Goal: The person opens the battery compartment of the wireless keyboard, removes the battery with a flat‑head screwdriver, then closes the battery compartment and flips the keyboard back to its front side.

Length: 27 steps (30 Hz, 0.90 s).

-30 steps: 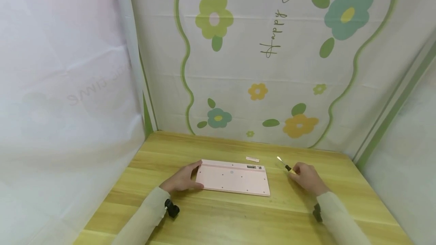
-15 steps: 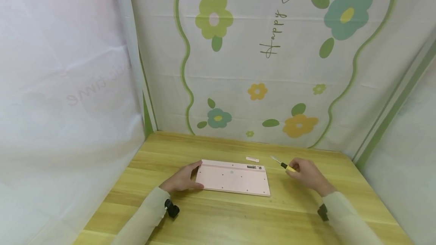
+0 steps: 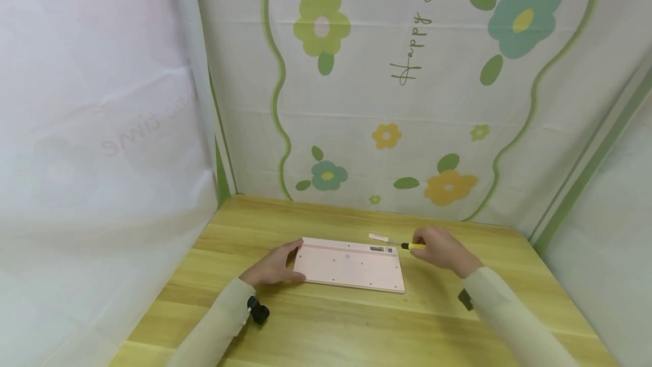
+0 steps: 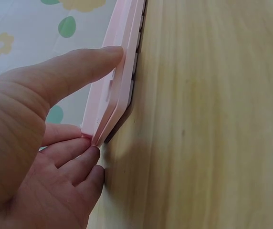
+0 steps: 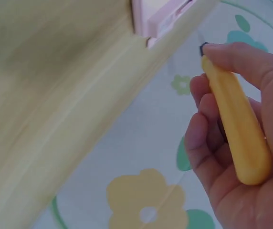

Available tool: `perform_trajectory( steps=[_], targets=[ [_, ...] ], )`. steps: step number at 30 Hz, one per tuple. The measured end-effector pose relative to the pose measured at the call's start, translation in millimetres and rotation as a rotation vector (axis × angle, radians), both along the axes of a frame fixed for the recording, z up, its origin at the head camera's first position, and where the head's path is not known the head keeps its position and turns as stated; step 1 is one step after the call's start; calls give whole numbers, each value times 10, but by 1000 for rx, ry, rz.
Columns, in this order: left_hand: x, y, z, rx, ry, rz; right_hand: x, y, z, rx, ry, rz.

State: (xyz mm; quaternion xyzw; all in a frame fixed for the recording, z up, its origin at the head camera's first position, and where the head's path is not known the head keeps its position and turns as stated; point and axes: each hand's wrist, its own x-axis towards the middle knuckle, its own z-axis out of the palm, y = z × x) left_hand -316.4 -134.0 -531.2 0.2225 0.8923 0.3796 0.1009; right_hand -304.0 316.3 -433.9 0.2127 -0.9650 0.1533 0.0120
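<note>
A pale pink keyboard (image 3: 348,268) lies underside up on the table; small screws dot its back. In the left wrist view the keyboard's edge (image 4: 122,81) shows keys facing down to the wood. My left hand (image 3: 272,265) grips its left end, thumb on the near edge and fingers at the far corner. A small opening (image 3: 381,250) with dark contents sits near its far right corner. My right hand (image 3: 440,248) holds a screwdriver (image 3: 415,246) by its yellow handle (image 5: 239,129), shaft pointing left above the table, close to a small pink cover (image 3: 378,237).
The wooden table (image 3: 326,321) runs back to a white curtain (image 3: 356,101) printed with flowers. Another white curtain (image 3: 102,186) hangs along the left side, and one more on the right. Each wrist carries a small black camera (image 3: 258,310).
My right hand has moved left and a little away from me, bringing the screwdriver from beside the keyboard to near its far right corner. My left hand and the keyboard stay put.
</note>
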Motion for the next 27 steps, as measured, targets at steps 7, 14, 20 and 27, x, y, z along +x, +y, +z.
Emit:
perform_trajectory(
  steps=[7,14,20,27],
  targets=[
    [1,11,16,1,2,1,-57,-211,134,50,-12,53],
    [4,20,6,3,-7,-2,-106,-275,137,77,-66,35],
    [15,6,14,14,-9,1,-127,-437,219,129,-103,-8],
    [15,-5,1,2,2,-6,-192,-766,361,264,-158,-115]
  ],
)
